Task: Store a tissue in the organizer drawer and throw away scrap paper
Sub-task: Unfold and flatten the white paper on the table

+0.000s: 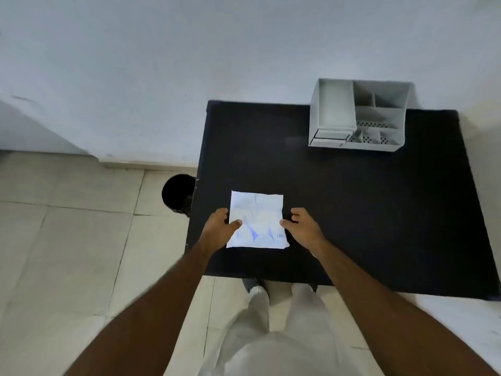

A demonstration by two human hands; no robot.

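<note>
- The floor [67, 240] is pale tile, meeting a white wall [189, 50] at the far side.
- A black tabletop [366, 213] stands against that wall, its near edge just in front of the person's legs in light trousers [284, 335].
- A grey organizer [357, 115] sits at the tabletop's far right, open-topped with several compartments; a small drawer [329, 141] at its front left corner looks slightly pulled out.
- A black bin [179, 194] stands on the floor just beside the tabletop's left edge — partly hidden by it.
- A creased white sheet [257, 213] with faint blue marks lies flat on the tabletop near the front left; whether it is tissue or scrap paper I cannot tell.
- The left hand [219, 226] rests at the sheet's left edge, thumb lying on the paper, fingers loosely spread — not closed on anything.
- The right hand [303, 226] sits at the right edge, thumb touching the paper, fingers loosely curled and gripping nothing.
</note>
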